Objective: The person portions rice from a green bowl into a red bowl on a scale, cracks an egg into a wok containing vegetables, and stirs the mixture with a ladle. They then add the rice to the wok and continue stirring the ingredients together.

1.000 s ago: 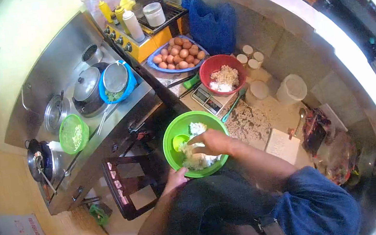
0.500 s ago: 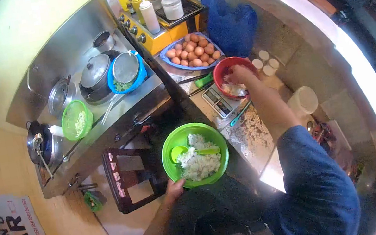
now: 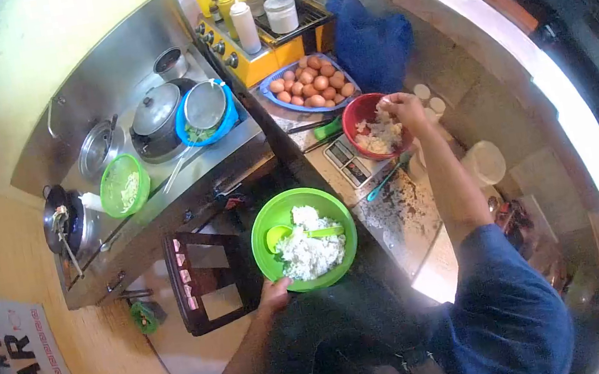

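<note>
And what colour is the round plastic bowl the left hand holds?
Green bowl, clearest in the head view.

And the right hand [image 3: 402, 109] is out of the green bowl [image 3: 259, 246] now, across to the red bowl [image 3: 359, 114], and up from deep inside it to the right side of its rim, fingers bunched! The food [image 3: 379, 138] in there, a beige heap beside a white clump at first, now looks looser and more mingled.
</note>
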{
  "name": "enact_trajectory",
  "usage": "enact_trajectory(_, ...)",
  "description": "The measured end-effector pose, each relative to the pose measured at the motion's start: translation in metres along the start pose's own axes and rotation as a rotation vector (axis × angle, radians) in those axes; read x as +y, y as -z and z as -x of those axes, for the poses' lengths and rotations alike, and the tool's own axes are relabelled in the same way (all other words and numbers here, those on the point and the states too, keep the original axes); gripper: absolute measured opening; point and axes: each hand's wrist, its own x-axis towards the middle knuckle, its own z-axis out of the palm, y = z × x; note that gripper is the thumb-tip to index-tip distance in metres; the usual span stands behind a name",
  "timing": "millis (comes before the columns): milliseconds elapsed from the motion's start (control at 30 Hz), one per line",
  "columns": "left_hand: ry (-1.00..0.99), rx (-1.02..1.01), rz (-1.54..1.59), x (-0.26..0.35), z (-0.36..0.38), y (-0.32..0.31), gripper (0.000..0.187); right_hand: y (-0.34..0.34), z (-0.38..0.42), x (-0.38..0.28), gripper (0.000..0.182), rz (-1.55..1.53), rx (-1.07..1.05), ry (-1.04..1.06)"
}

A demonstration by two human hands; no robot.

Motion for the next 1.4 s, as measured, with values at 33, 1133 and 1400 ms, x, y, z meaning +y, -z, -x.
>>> enact_trajectory(33, 0.029, -0.013, -0.054, 0.006, -0.001, -0.003, 0.042, -0.001, 0.015, -0.013, 0.009, -0.129, -0.012, -0.013)
enact_trajectory(1133, 0.175, -0.301, 0.569, -0.013, -0.017, -0.029, 0.048, -0.09, 0.169, 0.043, 0.018, 0.504, -0.05, 0.137)
enact_trajectory(1400, 0.14, -0.244, 0.574, -0.024, -0.01, -0.02, 0.05, -0.1, 0.106, 0.101, 0.029, 0.989, -0.246, 0.224)
